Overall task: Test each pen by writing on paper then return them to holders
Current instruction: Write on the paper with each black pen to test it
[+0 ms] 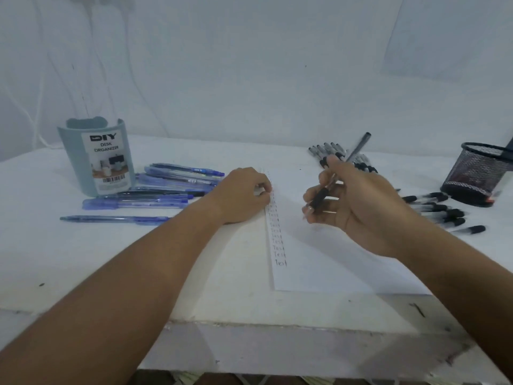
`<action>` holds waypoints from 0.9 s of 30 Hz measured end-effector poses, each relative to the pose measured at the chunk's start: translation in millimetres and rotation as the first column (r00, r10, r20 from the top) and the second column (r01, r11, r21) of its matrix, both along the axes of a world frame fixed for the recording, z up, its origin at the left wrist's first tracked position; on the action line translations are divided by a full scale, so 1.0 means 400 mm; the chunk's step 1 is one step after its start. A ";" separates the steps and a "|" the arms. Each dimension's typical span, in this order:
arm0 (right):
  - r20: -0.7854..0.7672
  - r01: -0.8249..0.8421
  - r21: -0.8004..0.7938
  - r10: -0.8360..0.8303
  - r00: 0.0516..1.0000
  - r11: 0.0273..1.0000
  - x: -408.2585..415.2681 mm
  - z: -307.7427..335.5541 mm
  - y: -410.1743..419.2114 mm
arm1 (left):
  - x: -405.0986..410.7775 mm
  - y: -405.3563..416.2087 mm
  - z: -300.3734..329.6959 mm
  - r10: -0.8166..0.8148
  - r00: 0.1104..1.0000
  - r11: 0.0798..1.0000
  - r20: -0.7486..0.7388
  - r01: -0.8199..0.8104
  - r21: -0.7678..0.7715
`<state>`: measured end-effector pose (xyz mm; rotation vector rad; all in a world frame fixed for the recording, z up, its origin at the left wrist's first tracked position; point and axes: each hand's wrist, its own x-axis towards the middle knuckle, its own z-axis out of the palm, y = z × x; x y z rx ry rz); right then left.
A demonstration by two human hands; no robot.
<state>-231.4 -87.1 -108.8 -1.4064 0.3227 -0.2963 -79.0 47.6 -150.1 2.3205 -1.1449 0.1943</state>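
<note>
Right hand [358, 207] pinches black-grip pen [337, 176] above paper [319, 262], tip down-left, barrel slanting up-right. "Test" column just left of tip, beside left hand [244, 194], fingers curled, pressing paper edge. Mesh holder [477, 173] well right, nearer right hand.

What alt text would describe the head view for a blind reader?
The right hand holds a black-grip pen above a white paper sheet that the left hand steadies; blue pens lie beside a grey-green desk organizer.
</note>
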 end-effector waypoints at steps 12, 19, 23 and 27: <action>0.015 0.044 0.176 -0.047 0.999 0.983 0.042 -0.037 -0.060 | 0.010 0.003 0.000 -0.018 0.999 0.999 -0.040 0.016 -0.037; 0.037 0.043 0.156 -0.049 0.998 0.987 0.045 -0.039 -0.058 | 0.004 0.007 -0.002 -0.021 0.999 0.998 -0.049 0.019 -0.057; 0.040 0.039 0.136 -0.045 0.998 0.990 0.047 -0.043 -0.065 | 0.001 0.006 -0.001 -0.011 0.999 0.998 -0.042 0.009 -0.054; 0.048 0.042 0.121 -0.048 0.998 0.992 0.048 -0.044 -0.068 | -0.001 0.006 -0.002 -0.012 0.999 0.999 -0.042 0.010 -0.051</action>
